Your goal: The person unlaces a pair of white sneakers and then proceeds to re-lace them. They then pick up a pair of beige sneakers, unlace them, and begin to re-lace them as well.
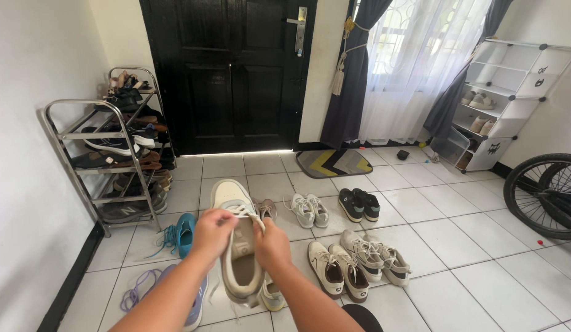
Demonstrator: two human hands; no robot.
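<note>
White floor tiles are seen before a black panelled door, with pairs of shoes laid out across them. A cream low-top sneaker is held up over the floor, toe away from the camera, between both hands. The left hand is closed on the white laces near the tongue; the right hand is closed against the shoe's right side, fingers pinched at the same laces. A teal sneaker lies on the tiles just left of the left hand. Two cream sneakers with dark heel patches stand to the right of the right forearm. A metal shoe rack loaded with footwear stands against the left wall. A white cube shelf and a bicycle wheel are noted at the right.
</note>
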